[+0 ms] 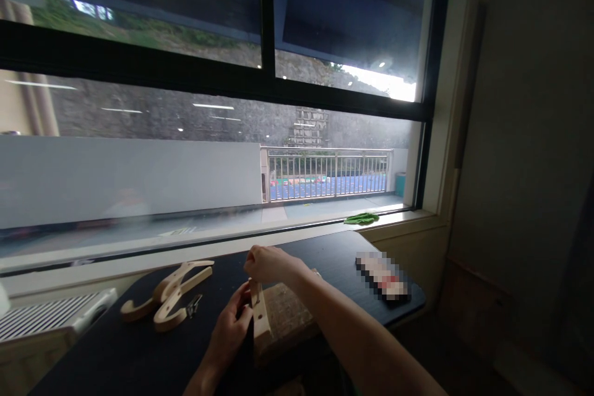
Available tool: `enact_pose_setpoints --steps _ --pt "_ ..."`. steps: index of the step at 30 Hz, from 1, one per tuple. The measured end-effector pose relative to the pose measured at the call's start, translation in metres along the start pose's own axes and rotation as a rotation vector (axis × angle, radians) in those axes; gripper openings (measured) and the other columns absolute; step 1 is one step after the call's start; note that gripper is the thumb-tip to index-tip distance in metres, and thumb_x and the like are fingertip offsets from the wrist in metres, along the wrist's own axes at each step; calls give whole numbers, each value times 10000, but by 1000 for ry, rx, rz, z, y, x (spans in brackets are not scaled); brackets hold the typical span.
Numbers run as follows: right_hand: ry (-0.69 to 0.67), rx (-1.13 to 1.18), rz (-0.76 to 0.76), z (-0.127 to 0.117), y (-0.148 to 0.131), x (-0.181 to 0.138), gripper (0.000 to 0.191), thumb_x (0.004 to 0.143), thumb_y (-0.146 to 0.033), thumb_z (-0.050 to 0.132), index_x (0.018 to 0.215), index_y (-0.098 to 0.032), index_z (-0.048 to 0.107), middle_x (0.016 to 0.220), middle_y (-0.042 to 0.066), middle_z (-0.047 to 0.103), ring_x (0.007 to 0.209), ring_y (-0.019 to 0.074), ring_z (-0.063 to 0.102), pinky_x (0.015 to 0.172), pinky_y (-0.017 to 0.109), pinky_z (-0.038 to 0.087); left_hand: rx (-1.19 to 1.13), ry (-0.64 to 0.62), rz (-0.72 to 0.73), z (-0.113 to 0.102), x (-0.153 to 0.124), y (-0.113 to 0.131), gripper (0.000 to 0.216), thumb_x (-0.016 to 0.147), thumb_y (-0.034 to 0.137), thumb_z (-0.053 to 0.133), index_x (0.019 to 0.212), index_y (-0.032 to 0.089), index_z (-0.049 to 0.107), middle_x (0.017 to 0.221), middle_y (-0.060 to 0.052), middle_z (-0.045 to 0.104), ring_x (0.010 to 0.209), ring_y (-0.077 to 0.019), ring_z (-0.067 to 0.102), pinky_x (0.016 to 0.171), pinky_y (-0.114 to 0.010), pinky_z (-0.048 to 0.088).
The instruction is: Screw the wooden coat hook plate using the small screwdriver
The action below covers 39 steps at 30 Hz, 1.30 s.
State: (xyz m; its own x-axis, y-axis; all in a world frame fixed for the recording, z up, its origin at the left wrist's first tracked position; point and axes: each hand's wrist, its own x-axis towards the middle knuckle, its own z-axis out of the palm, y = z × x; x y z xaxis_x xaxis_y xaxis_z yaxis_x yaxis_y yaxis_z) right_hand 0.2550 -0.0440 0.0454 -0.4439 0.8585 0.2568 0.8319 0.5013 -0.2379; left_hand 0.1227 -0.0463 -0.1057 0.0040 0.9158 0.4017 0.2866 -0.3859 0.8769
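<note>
A pale wooden strip with holes (261, 320) lies along the left edge of a brown, rough-topped block (290, 315) on the dark table. My left hand (231, 320) grips the strip's left side, thumb and fingers curled against it. Above the strip's far end, my right hand (269, 263) is closed in a fist, its fingertips turned down. A thin upright piece shows just beneath that fist, but what the fingers hold is hidden. My right forearm crosses over the block and covers part of it.
Curved pale wooden pieces (174, 298) lie on the table's left, with small metal hardware (193, 305) beside them. A blurred-out flat object (383, 276) rests at the right. A green cloth (362, 218) sits on the windowsill. A radiator (55, 322) stands at left.
</note>
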Motion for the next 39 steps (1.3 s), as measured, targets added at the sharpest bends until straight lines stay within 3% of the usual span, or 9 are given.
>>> enact_pose_setpoints --steps 3,10,22,29,33,36,39 --pt "-45 -25 -89 -9 0 -3 284 710 -279 477 975 -217 559 973 66 613 818 175 584 627 242 440 -16 -17 8 0 0 1 496 715 274 448 1197 163 415 1080 -63 601 979 -190 562 868 -299 416" --pt "-62 -136 -189 -22 -13 -12 301 742 -280 468 1021 -212 560 958 64 631 842 199 583 690 297 449 -10 -4 4 0 -1 5 477 717 250 444 1185 161 425 1080 -70 595 1011 -194 540 877 -307 406" --pt "10 -231 -145 -12 -15 -3 288 749 -294 471 945 -112 575 861 123 647 793 234 605 617 316 474 -41 -42 -3 0 -2 6 481 727 255 445 1197 161 402 1109 -67 580 1010 -189 540 890 -304 397" --pt "31 -228 -59 -8 -12 3 234 737 -299 473 826 -127 604 841 128 648 777 241 609 592 331 481 -42 -45 -3 0 0 2 464 725 249 441 1179 160 412 1064 -64 596 1001 -195 542 882 -315 401" --pt "53 -227 15 -5 -14 2 284 748 -302 447 910 -108 577 860 143 642 783 245 609 590 341 476 -33 -51 -2 1 0 3 474 728 245 441 1191 159 397 1074 -67 590 1003 -195 541 883 -317 401" --pt "54 -231 26 -8 -15 -3 323 773 -322 407 961 -105 554 852 136 644 777 239 610 609 348 470 -25 -38 3 0 0 3 480 725 256 450 1193 165 402 1102 -64 580 1024 -196 530 881 -305 405" --pt "-2 -242 -2 -19 -14 -9 312 760 -356 417 888 -127 587 836 130 650 745 243 613 608 359 465 -22 -45 -1 0 -1 5 478 728 264 445 1194 166 404 1108 -61 579 1016 -191 538 868 -292 416"
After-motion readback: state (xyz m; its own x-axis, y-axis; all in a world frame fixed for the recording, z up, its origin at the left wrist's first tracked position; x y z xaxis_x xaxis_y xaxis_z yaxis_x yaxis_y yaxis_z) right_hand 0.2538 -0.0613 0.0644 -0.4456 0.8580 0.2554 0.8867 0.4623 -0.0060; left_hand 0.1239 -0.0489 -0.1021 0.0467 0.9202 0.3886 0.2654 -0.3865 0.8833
